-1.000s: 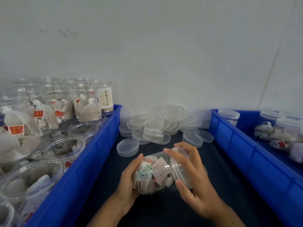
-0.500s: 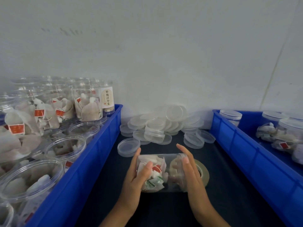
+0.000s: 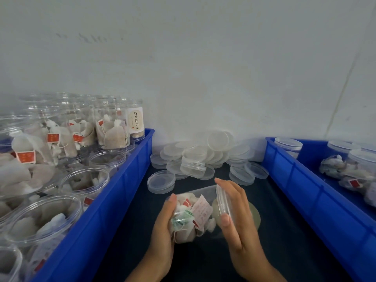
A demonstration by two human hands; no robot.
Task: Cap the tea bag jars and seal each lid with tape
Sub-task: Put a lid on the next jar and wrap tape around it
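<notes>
A clear jar (image 3: 195,214) full of tea bags lies on its side between my hands, low in the middle of the view. My left hand (image 3: 164,231) grips its base end, thumb along the jar's side. My right hand (image 3: 238,216) holds the clear lid (image 3: 221,202) on the jar's mouth, fingers over the top and thumb on the rim. A roll of tape (image 3: 254,216) lies on the dark mat just behind my right hand, mostly hidden by it.
A blue bin (image 3: 114,200) on the left holds several open jars of tea bags. A second blue bin (image 3: 305,192) on the right holds capped jars. Loose clear lids (image 3: 203,157) are piled against the wall behind my hands.
The jar has turned between my hands, so a white tag now faces up. My right hand has shifted on the lid, and more of the tape roll is hidden.
</notes>
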